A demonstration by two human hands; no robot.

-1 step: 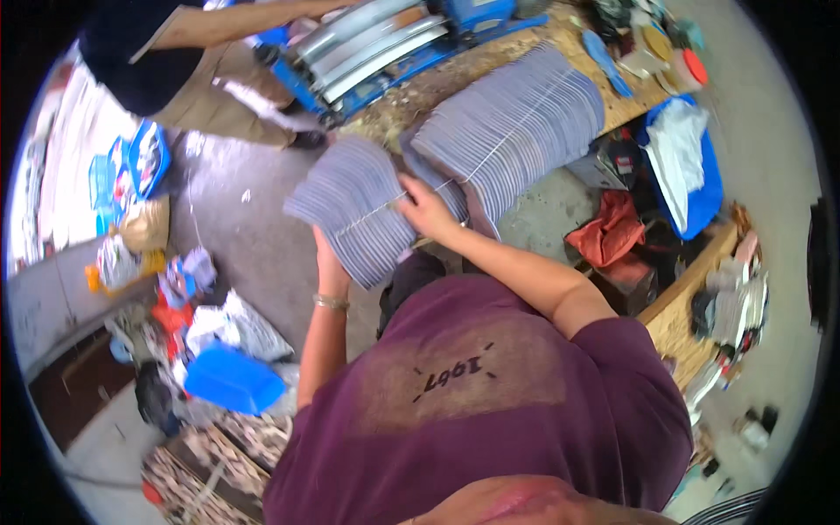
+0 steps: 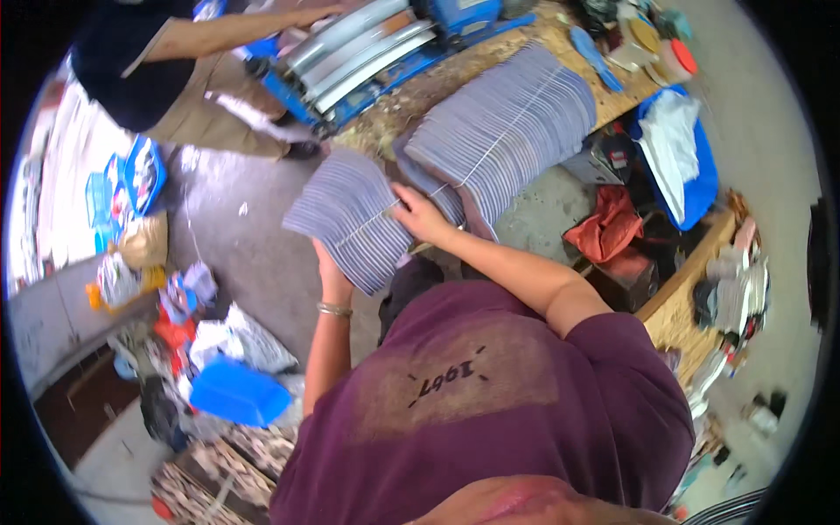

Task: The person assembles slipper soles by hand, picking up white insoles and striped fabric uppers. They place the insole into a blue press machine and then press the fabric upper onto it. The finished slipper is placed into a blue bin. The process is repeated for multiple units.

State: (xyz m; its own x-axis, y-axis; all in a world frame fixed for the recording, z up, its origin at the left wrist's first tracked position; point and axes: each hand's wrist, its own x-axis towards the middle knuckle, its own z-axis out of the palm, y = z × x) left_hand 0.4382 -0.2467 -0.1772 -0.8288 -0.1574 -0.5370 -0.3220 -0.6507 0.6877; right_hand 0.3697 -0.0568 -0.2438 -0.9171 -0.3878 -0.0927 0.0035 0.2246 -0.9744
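A long stack of thin, grey-blue, sole-shaped pieces (image 2: 350,214), with a pale cord running across it, is held in front of my body. My left hand (image 2: 332,271) supports it from below on its left side, fingers mostly hidden beneath. On the right end rests my right hand (image 2: 423,217), fingers curled against the edge by the cord. Beyond it, a larger stack of the same pieces (image 2: 503,122) lies on the wooden bench (image 2: 372,131), also crossed by a cord. A few pieces lean between both stacks.
A blue machine with grey rollers (image 2: 359,48) stands on the bench; a co-worker (image 2: 131,74) reaches to it from the left. Right are a blue tub with white bags (image 2: 704,171) and a red bag (image 2: 608,223). A blue bin (image 2: 238,391) and bags lie at lower left.
The whole view has shifted slightly. Both hands keep the same hold on the stack, which is tilted a little differently.
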